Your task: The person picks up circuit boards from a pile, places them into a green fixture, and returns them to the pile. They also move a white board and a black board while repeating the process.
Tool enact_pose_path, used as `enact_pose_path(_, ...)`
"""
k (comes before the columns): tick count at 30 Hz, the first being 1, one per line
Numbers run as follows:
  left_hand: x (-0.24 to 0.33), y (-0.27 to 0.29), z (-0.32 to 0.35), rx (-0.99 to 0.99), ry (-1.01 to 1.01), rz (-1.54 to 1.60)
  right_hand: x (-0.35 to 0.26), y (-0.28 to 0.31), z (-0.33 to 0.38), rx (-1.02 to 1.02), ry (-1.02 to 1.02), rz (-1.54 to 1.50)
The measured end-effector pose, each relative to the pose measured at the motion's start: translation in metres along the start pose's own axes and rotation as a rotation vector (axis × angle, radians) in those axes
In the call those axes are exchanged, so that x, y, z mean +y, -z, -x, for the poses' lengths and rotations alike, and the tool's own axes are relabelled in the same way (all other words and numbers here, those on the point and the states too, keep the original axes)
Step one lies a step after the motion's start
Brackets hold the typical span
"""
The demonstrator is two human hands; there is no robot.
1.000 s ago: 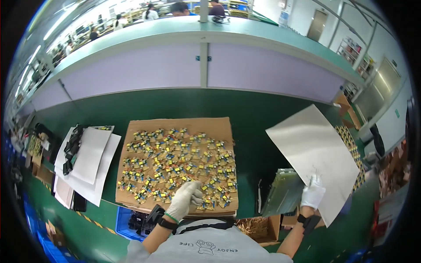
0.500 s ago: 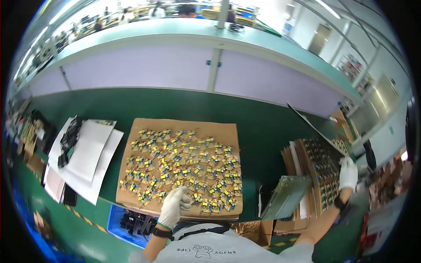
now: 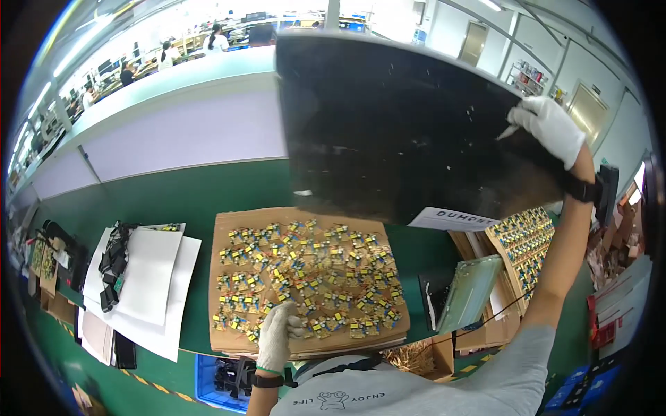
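My right hand [image 3: 551, 128], in a white glove, grips the edge of a large black flat sheet [image 3: 402, 132]. The sheet is raised and tilted over the far right of the green table, with a white paper label [image 3: 451, 219] at its lower edge. My left hand [image 3: 279, 336], also gloved, is closed with curled fingers at the near edge of the cardboard sheet [image 3: 229, 223]. Whatever it may hold is hidden. Small circuit boards [image 3: 312, 277] with yellow and blue parts cover that cardboard. More boards [image 3: 524, 243] stand in rows on a leaning panel below the black sheet.
Greenish glass-like panes [image 3: 470, 295] lean beside the panel at right. White sheets [image 3: 149, 270] with black straps [image 3: 114, 263] on top lie at left. Under the table's near edge sits a blue bin [image 3: 208, 381]. A long shelf [image 3: 180, 83] runs behind; people work beyond it.
My right hand has lifted the black sheet from beside the rows of boards, up and to the left. My left hand stays at the cardboard's near edge. The view has shifted slightly.
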State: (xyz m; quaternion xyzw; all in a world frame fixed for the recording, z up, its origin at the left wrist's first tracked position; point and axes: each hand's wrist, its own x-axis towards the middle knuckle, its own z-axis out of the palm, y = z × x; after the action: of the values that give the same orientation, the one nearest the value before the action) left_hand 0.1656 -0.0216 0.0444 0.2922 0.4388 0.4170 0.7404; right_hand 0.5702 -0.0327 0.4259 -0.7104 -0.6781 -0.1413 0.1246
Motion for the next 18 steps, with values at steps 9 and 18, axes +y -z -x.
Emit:
enact_pose_path(9,0.018,0.039,0.002,0.008,-0.124,0.074,-0.059,-0.007,-0.128,-0.007,0.150,-0.579)
enact_pose_path(18,0.030,0.086,0.007,0.168,-0.144,0.110,-0.115,0.045,-0.216,0.399,0.266,-0.424)
